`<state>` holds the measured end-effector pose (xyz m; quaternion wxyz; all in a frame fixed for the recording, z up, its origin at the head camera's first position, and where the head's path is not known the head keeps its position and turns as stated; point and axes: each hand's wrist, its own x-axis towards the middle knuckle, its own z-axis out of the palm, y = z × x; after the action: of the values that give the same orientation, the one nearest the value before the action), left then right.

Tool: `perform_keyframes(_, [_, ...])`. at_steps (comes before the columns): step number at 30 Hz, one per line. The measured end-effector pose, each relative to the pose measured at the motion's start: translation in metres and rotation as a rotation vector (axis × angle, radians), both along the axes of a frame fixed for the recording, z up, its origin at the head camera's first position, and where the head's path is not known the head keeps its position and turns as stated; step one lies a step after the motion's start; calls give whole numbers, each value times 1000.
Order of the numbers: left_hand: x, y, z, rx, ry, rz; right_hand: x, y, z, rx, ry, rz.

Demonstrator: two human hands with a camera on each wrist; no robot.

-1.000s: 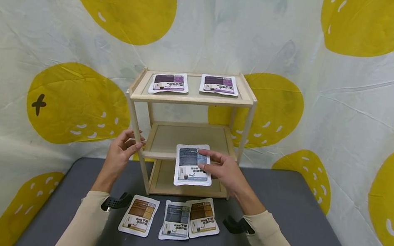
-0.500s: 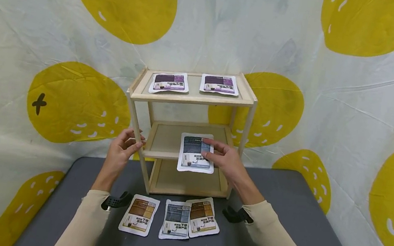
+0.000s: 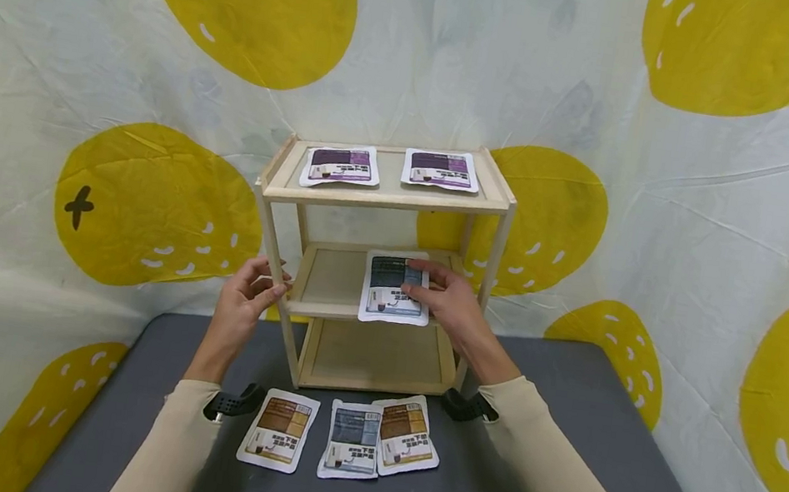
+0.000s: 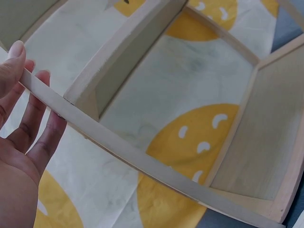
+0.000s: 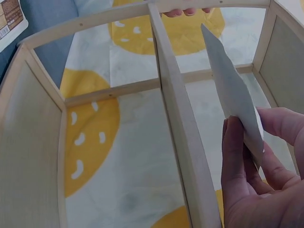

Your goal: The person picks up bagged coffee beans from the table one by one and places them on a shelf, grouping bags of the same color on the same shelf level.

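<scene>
Right hand (image 3: pixel 450 308) pinches grey pouch (image 3: pixel 396 288) over wooden rack (image 3: pixel 386 194)'s middle shelf; left hand (image 3: pixel 247 297) grips its front-left post; two purple pouches (image 3: pixel 340 164) on top.

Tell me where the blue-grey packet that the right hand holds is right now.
In the head view the blue-grey packet is pinched in the right hand at the front of the wooden shelf's middle tier, right of centre, below the two purple packets on top.

Shelf rack (image 3: pixel 386 194) is looking like bare pale wood, matt, unvarnished. Pouch (image 3: pixel 394 288) in right hand's (image 3: pixel 457 309) grip is showing smooth printed film, slight sheen. Desk (image 3: pixel 564 438) below is looking matt grey. Backdrop (image 3: pixel 600 182) behind is creased cloth.
</scene>
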<state>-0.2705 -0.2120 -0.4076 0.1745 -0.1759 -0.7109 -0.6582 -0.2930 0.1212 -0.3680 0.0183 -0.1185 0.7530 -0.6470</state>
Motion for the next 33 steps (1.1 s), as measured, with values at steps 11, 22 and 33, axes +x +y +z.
perform_keyframes(11, [-2, -2, -2, 5, 4, -1, -14, 2, 5, 100, 32, -62])
perform_keyframes(22, [-1, -2, 0, -6, 3, -7, -24, 4, 3, 135, 45, -109])
perform_keyframes(33, [-1, -2, 0, -8, 3, -4, -29, 4, 5, 191, 21, -143])
